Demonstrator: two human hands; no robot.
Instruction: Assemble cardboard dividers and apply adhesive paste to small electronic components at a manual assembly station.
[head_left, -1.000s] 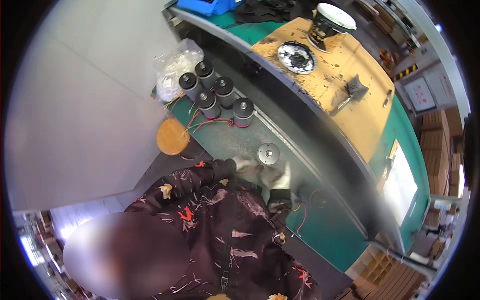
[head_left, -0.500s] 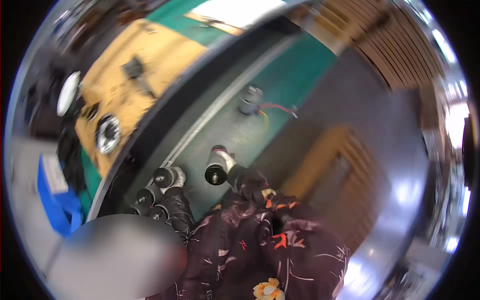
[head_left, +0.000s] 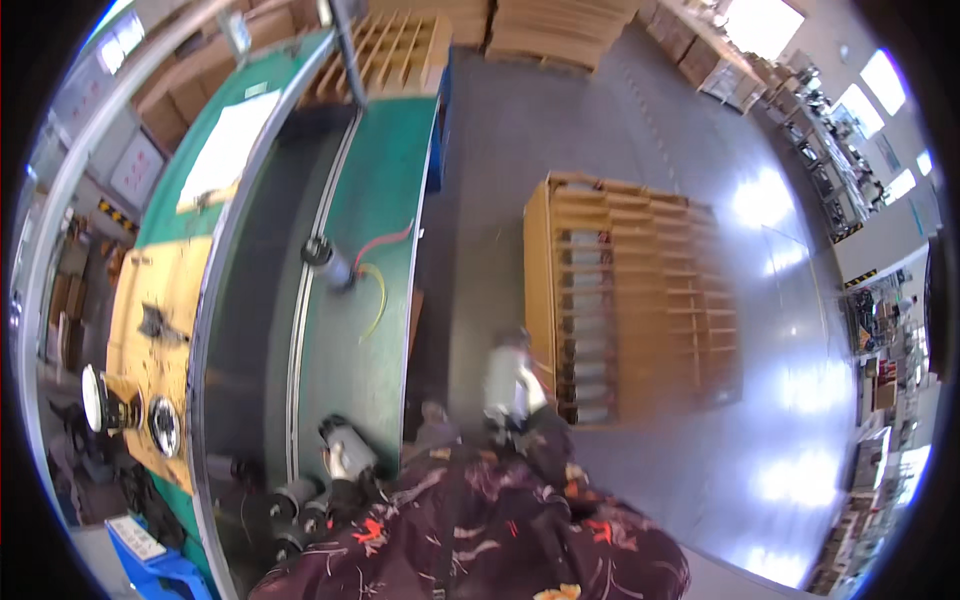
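Note:
My right hand [head_left: 531,388] is wrapped round a grey cylindrical motor [head_left: 505,378], smeared by motion, off the bench's right edge and close to the crate. My left hand [head_left: 338,463] grips a second grey motor [head_left: 353,448] with a dark end, tilted low over the near part of the green bench. Beside the left forearm, several more motors [head_left: 295,495] stand together, partly covered by the sleeve. Farther up the bench lies another motor [head_left: 330,264] with a red and a yellow wire trailing from it.
To the right stands a wooden crate [head_left: 537,270] divided into slots, one column filled with grey motors. A metal rail [head_left: 300,330] runs along the green bench [head_left: 385,190]. On the left are a worn wooden board [head_left: 135,300], a metal ring [head_left: 164,427] and a blue bin [head_left: 165,570].
The view has swung to the right, bringing the crate fully in. My right hand has carried its motor rightward off the bench. The left hand's motor is now tipped over.

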